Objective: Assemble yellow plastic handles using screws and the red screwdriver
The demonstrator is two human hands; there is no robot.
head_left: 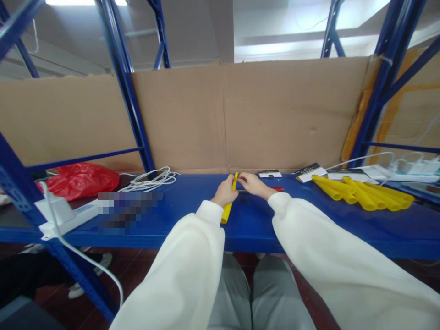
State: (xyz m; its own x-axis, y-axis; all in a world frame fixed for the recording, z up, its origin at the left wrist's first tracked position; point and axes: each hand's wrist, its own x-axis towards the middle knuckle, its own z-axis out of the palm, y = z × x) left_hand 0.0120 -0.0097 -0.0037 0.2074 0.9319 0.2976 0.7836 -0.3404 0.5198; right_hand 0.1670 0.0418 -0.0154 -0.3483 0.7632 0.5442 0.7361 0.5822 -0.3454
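My left hand [226, 190] is wrapped around a yellow tapered plastic tube [226, 215], tilted with its narrow end up and away from me. Close beside that narrow end, my right hand [253, 183] is closed in a pinch. What its fingertips hold, if anything, is too small to make out. Partly hidden under the right hand lies a thin tool with a red handle [277, 189], which looks like a screwdriver. Several similar yellow tapered tubes [366, 199] lie in a row on the right of the blue shelf [192, 206].
Black-and-white cards or small boxes [311, 172] lie at the back right, near white cables and a power strip [412, 172]. On the left are a coiled white cable [154, 179], a red plastic bag [84, 179] and another power strip [74, 220]. A cardboard panel [275, 119] stands behind, between blue posts.
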